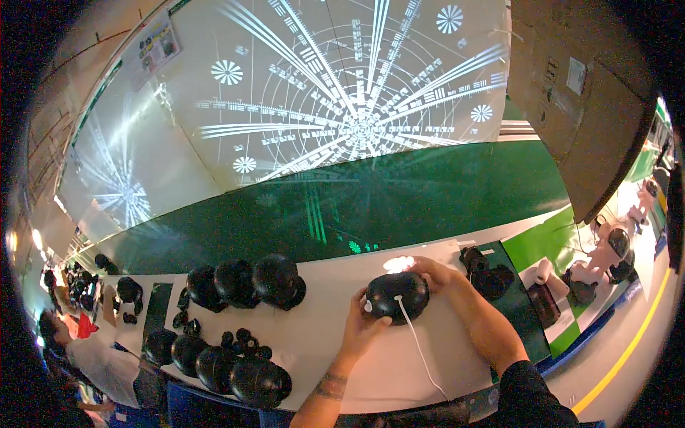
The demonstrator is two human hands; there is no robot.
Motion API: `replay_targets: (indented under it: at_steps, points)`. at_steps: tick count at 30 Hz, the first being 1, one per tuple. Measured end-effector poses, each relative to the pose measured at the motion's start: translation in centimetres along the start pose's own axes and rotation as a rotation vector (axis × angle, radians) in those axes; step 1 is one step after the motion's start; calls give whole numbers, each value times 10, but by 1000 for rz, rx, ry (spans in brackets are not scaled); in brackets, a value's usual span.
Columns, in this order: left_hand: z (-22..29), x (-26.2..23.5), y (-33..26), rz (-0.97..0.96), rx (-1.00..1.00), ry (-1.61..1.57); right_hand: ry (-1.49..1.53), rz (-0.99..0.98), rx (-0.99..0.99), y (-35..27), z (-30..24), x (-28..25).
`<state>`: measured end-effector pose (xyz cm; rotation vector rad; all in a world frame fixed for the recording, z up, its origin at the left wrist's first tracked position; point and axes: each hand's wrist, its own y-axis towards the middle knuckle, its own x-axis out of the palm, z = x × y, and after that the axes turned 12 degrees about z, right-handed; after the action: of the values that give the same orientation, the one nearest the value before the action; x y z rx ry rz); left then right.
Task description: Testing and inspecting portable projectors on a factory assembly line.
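Observation:
A glossy black round projector (397,298) stands over the white table between my two hands, its bright lens (399,265) pointing toward the screen. My left hand (362,327) grips its left side, the thumb lying along the near lower edge. On the far right side, my right hand (437,275) is closed at the projector close to the glowing lens; some of its fingertips are hidden. A white cable (419,344) runs from the projector's near face to the table's front edge. Ahead, a white screen (285,153) carries a projected pattern of rays, rings and pinwheels.
Several black round units (275,280) stand in two rows on the left, with small black round parts (245,342) between them. Black items (486,274) lie right of my arm. A cardboard sheet (581,93) hangs upper right. Another person (103,367) is at the left.

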<state>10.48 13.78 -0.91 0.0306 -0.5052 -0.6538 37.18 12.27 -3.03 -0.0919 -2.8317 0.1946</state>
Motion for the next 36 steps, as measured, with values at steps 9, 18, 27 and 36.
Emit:
replay_targets:
  at_steps: [9, 18, 27, 36]
  points:
    - [-3, -1, -1, -3, -8, -62, 68, 10, 17, -12, -22, 22]
    - [-4, -2, 0, -7, 43, -25, 120, 22, 42, -12, -23, 27]
    - [-6, -2, -4, 36, -6, -6, 7, 2, -235, -37, -38, 40]
    - [-18, -7, 1, -3, 69, 34, -83, -60, 44, -8, -15, 6]
